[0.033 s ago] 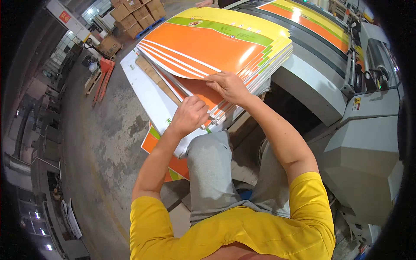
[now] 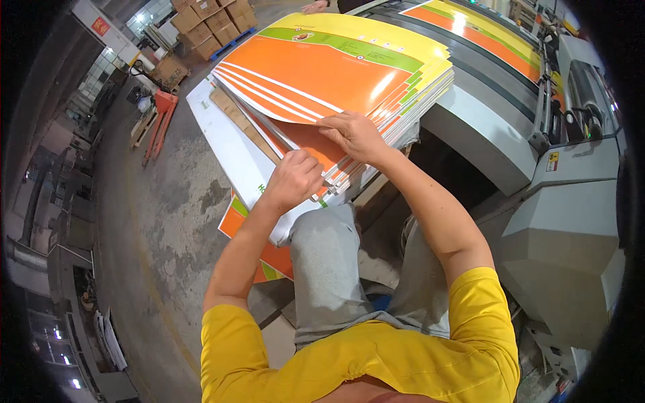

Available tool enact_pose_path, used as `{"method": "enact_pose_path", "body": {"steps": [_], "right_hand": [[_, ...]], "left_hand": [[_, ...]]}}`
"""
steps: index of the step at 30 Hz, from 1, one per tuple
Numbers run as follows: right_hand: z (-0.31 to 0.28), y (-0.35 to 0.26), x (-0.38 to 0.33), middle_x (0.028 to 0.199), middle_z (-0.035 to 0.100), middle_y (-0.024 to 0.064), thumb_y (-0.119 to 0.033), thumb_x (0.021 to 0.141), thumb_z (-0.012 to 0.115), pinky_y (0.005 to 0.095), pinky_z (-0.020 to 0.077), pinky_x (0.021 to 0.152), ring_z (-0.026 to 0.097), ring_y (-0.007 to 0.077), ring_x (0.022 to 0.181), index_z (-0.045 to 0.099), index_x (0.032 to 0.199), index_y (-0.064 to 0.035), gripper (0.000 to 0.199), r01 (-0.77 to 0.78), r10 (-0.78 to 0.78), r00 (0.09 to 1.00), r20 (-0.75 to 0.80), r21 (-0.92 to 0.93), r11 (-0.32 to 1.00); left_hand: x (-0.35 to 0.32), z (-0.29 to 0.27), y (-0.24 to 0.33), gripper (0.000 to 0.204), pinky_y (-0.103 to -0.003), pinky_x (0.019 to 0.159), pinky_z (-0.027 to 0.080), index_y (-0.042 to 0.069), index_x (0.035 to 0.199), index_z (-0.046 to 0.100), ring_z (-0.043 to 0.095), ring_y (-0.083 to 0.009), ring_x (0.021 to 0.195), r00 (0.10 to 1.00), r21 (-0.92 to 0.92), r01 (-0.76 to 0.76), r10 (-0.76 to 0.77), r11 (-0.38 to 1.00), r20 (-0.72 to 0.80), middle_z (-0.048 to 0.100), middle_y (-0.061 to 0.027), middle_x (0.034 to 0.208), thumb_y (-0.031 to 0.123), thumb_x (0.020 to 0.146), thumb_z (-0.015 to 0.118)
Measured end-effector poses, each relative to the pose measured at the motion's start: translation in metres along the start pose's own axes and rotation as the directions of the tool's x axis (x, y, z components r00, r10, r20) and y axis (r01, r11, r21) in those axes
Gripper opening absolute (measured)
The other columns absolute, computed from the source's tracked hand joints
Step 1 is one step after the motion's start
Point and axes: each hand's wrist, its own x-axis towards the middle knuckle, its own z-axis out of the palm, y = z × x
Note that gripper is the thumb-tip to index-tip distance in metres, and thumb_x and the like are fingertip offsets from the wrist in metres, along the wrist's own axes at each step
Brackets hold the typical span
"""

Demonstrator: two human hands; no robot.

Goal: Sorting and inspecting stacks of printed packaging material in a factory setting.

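Orange, green and yellow printed sheets [image 2: 302, 67] lie stacked beside a grey machine [image 2: 484, 131] in the head view. The right hand [image 2: 355, 136] pinches their raised near edge; the left hand [image 2: 294, 178] curls near a wooden strip [image 2: 245, 124], its grip unclear.

We look through the left of two head-worn fisheye cameras, down and forward from above the yellow shirt [image 2: 383, 356] at the bottom of the frame, with the left hand [image 2: 294, 180] and right hand [image 2: 355, 136] close by near the centre and boxes [image 2: 209, 28] farther off at upper left.
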Motion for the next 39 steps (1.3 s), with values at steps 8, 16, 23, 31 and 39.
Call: {"method": "enact_pose_path", "body": {"steps": [8, 16, 23, 31, 39], "right_hand": [[0.001, 0.000, 0.000, 0.091, 0.066, 0.0129, -0.027, 0.088, 0.055, 0.0407, 0.0472, 0.075, 0.060, 0.0313, 0.088, 0.065, 0.098, -0.0062, 0.025, -0.003, 0.003, 1.000, 0.002, 0.005, 1.000], [0.002, -0.005, -0.003, 0.094, 0.066, 0.0123, -0.023, 0.087, 0.056, 0.0402, 0.0480, 0.074, 0.060, 0.0308, 0.087, 0.063, 0.106, -0.0086, 0.025, -0.052, 0.052, 0.999, 0.000, -0.003, 0.999], [0.003, -0.006, -0.008, 0.095, 0.066, 0.0094, -0.019, 0.086, 0.059, 0.0388, 0.0489, 0.073, 0.061, 0.0293, 0.086, 0.063, 0.107, -0.0118, 0.022, -0.026, 0.032, 0.998, 0.055, -0.097, 0.995], [0.006, -0.011, -0.004, 0.084, 0.066, 0.0074, -0.020, 0.081, 0.058, 0.0391, 0.0498, 0.070, 0.062, 0.0276, 0.083, 0.066, 0.094, -0.0120, 0.017, -0.040, 0.097, 0.984, 0.152, -0.339, 0.940], [0.009, -0.023, 0.005, 0.081, 0.067, 0.0080, -0.027, 0.087, 0.053, 0.0399, 0.0500, 0.067, 0.063, 0.0281, 0.078, 0.069, 0.084, -0.0110, 0.023, -0.114, 0.233, 0.955, 0.183, -0.501, 0.858]], "left_hand": [[-0.003, 0.004, -0.006, 0.009, -0.035, 0.068, 0.044, 0.004, 0.077, 0.056, 0.051, -0.0240, 0.077, 0.993, 0.100, -0.114, 0.117, 0.988, -0.030, 0.050, -0.0069, 0.075, 0.010, 0.073, 0.061], [0.002, 0.003, -0.008, 0.007, -0.036, 0.068, 0.044, 0.003, 0.078, 0.058, 0.051, -0.0252, 0.076, 0.999, -0.031, 0.035, -0.035, 0.999, 0.006, 0.053, -0.0083, 0.077, 0.008, 0.073, 0.061], [0.002, 0.008, -0.012, 0.007, -0.036, 0.064, 0.047, 0.003, 0.078, 0.058, 0.054, -0.0247, 0.071, 0.997, -0.113, 0.069, -0.065, 0.991, 0.040, 0.054, -0.0090, 0.078, 0.007, 0.074, 0.061], [0.006, 0.016, 0.029, 0.017, -0.032, 0.061, 0.052, -0.001, 0.099, 0.059, 0.063, -0.0238, 0.072, 0.807, -0.224, 0.475, -0.522, 0.851, -0.275, 0.057, -0.0119, 0.097, 0.007, 0.084, 0.058], [0.014, 0.029, 0.026, 0.045, -0.045, 0.087, 0.049, -0.005, 0.130, 0.035, 0.054, -0.0339, 0.106, 0.099, -0.912, -0.229, -0.940, -0.342, 0.327, 0.046, -0.0237, 0.122, 0.013, 0.090, 0.047]]}}
